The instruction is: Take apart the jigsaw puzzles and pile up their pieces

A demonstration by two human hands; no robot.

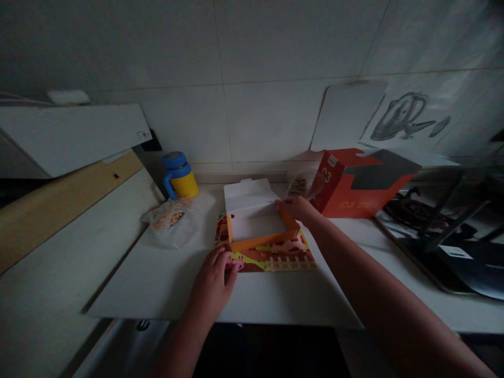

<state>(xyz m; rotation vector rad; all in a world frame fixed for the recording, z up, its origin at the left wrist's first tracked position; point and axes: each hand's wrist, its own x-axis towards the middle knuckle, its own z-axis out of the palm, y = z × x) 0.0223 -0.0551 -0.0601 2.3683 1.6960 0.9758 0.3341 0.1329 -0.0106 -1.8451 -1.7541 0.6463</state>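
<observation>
An open orange box (258, 242) with a white inside and a raised white lid lies on a colourful picture board (275, 258), both on a white sheet (157, 283) on the counter. My left hand (214, 278) rests on the board's near left corner, fingers curled around a small pink piece; what it grips is hard to name. My right hand (298, 208) reaches to the box's far right corner and touches its rim, fingers bent over the edge.
A clear bag of small pieces (173, 220) lies left of the box, with a yellow cup with a blue lid (180, 176) behind it. A red carton (354, 189) stands at the right, beside a gas hob (433, 231). A wooden board (59, 205) leans at the left.
</observation>
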